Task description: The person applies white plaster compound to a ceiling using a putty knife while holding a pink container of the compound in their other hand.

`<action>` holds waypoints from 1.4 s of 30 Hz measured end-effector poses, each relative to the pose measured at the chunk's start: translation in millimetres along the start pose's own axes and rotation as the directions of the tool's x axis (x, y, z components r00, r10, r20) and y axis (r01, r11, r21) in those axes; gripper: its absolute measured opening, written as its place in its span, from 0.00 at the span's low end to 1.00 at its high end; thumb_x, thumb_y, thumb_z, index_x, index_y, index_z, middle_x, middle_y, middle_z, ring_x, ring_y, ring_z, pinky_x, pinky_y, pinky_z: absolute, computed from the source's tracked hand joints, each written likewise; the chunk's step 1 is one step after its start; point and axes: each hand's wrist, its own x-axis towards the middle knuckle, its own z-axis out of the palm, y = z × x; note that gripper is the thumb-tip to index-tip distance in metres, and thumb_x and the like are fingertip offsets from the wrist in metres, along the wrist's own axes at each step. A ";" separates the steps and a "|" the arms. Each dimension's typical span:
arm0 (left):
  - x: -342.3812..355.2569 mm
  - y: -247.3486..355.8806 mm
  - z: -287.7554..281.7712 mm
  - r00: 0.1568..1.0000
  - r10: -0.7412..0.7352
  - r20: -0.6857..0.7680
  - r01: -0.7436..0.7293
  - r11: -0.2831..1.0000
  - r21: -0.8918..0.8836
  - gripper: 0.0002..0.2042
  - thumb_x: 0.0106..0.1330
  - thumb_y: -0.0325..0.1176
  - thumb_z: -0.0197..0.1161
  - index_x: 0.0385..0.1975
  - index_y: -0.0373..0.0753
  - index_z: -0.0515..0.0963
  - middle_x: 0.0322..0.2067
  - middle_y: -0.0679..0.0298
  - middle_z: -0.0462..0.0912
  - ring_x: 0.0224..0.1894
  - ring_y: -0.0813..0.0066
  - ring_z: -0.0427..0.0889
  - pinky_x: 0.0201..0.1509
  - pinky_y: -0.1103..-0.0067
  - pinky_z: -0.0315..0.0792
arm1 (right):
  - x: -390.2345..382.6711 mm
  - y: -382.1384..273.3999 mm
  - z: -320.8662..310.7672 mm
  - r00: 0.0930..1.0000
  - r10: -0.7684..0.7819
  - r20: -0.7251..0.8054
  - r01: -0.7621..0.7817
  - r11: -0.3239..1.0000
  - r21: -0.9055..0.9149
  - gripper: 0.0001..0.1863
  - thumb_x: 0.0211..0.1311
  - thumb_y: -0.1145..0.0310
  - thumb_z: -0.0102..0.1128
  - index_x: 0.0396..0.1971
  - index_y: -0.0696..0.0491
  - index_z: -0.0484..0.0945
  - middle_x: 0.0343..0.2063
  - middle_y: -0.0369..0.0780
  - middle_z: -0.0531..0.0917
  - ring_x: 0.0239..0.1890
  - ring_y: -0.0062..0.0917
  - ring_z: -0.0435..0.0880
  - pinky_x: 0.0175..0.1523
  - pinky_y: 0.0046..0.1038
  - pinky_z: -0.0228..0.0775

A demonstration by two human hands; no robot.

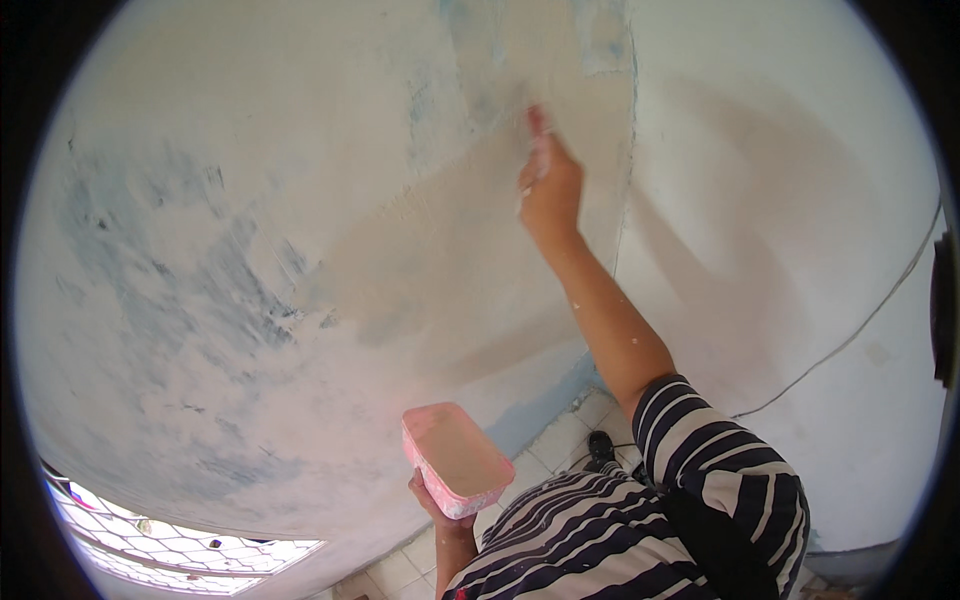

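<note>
My right hand (550, 185) is pressing a small tool I cannot make out against the wall (300, 200), fingers closed; my left hand (437, 500) fingers are gripping the pink tub (455, 458) from beneath.

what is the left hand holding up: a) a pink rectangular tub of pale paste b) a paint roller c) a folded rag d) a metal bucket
a: the left hand grips from below a pink rectangular tub filled with beige paste, while the right hand presses against the wall up high.
</note>
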 end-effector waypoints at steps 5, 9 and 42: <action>-11.2 24.7 -0.9 0.999 -0.025 -0.023 0.026 0.998 0.049 0.28 0.70 0.57 0.39 0.61 0.45 0.67 0.53 0.64 0.77 0.54 0.64 0.77 0.54 0.64 0.75 | -83.5 -88.6 11.6 0.830 -0.422 0.365 0.408 0.905 0.119 0.30 0.57 0.83 0.51 0.63 0.61 0.65 0.60 0.52 0.73 0.65 0.36 0.72 0.60 0.40 0.70; -9.3 27.9 -4.9 0.999 -0.045 -0.017 0.045 0.999 0.029 0.28 0.69 0.57 0.40 0.61 0.45 0.67 0.53 0.64 0.77 0.54 0.64 0.77 0.54 0.64 0.75 | -43.6 -55.6 -27.4 0.996 0.050 0.078 -0.064 0.981 0.183 0.23 0.64 0.81 0.50 0.60 0.60 0.70 0.49 0.45 0.82 0.34 0.19 0.73 0.34 0.22 0.68; 18.3 17.8 -26.7 0.956 -0.229 0.183 0.213 0.971 0.105 0.31 0.68 0.59 0.41 0.63 0.43 0.65 0.57 0.62 0.75 0.56 0.62 0.76 0.57 0.63 0.73 | 77.3 -5.4 -148.5 0.878 -0.093 -0.470 -0.035 0.966 -0.258 0.21 0.68 0.75 0.48 0.60 0.52 0.74 0.17 0.35 0.74 0.17 0.16 0.69 0.23 0.22 0.63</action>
